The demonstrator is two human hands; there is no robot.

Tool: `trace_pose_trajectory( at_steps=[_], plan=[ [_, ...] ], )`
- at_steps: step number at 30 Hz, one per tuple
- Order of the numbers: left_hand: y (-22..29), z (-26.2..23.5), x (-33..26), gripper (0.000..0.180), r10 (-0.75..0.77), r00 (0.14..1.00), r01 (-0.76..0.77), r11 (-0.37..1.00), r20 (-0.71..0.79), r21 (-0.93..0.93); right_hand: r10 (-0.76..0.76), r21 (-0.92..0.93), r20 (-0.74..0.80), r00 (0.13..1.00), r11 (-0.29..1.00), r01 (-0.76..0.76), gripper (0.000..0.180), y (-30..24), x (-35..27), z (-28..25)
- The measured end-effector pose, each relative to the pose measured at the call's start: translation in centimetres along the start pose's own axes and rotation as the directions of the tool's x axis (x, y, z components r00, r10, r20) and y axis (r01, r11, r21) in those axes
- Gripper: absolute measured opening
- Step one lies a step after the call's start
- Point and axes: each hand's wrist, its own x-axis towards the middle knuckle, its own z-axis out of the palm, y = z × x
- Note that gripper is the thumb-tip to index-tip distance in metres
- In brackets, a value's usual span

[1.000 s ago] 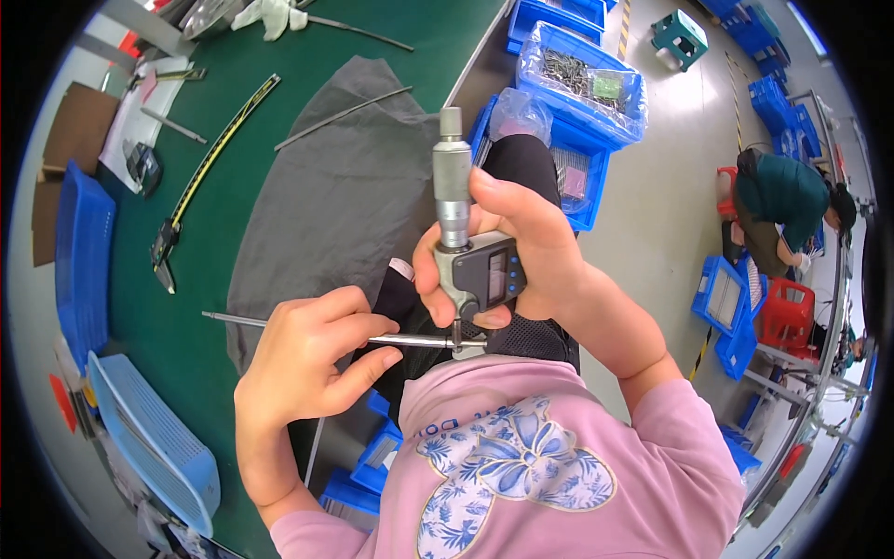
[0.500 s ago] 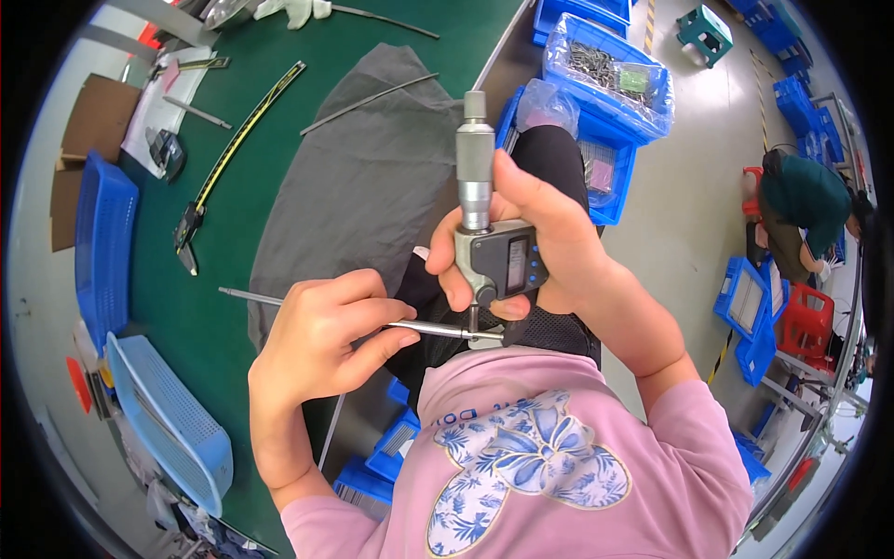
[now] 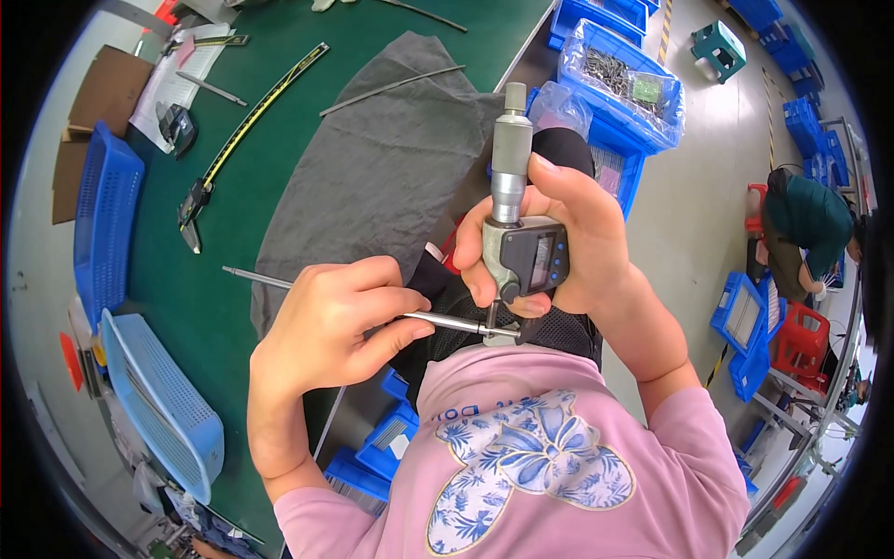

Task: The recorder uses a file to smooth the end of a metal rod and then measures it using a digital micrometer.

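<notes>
In my right hand [image 3: 591, 233] is a digital micrometer [image 3: 511, 154], its grey thimble pointing away from me and my fingers wrapped round its frame. A slim shiny metal rod [image 3: 452, 321] is pinched between the thumb and fingers of my left hand [image 3: 335, 321]. The rod's right end lies at the micrometer's measuring gap, close to my pink shirt. Its thinner left end sticks out past my left hand, over the green table [image 3: 200, 298]. Whether the measuring faces touch the rod is too small to tell.
A dark grey cloth [image 3: 363, 158] bears a thin rod [image 3: 391, 90]. Left of it lies a digital caliper [image 3: 193, 200]. Blue baskets [image 3: 112, 224] line the table's left side. Blue bins with metal parts [image 3: 615, 84] stand beyond my right hand. At far right a person [image 3: 805, 224] bends over.
Both hands, with the micrometer and rod, sit slightly farther right in the picture. The surroundings have shifted a little as the view moved. Both grips look the same.
</notes>
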Motion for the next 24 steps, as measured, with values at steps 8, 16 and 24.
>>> trace_pose_trajectory(
  at_steps=[8, 16, 24],
  plan=[
    [0.48, -0.23, 0.20, 0.016, -0.058, 0.998, 0.058, 0.998, 0.006, 0.015, 0.005, -0.163, -0.072, 0.997, 0.987, -0.016, 0.070, 0.01, 0.10, 0.39],
    [0.24, -0.19, 0.15, 0.018, -0.043, 0.999, 0.043, 0.999, -0.003, 0.015, -0.011, -0.147, -0.011, 1.000, 0.989, 0.009, 0.075, 0.23, 0.29, -0.10],
    [0.28, -0.41, 0.14, 0.017, -0.017, 1.000, 0.017, 1.000, -0.010, -0.016, 0.012, -0.066, -0.052, 0.999, 0.998, -0.016, 0.074, 0.17, 0.21, -0.02]
  ],
)
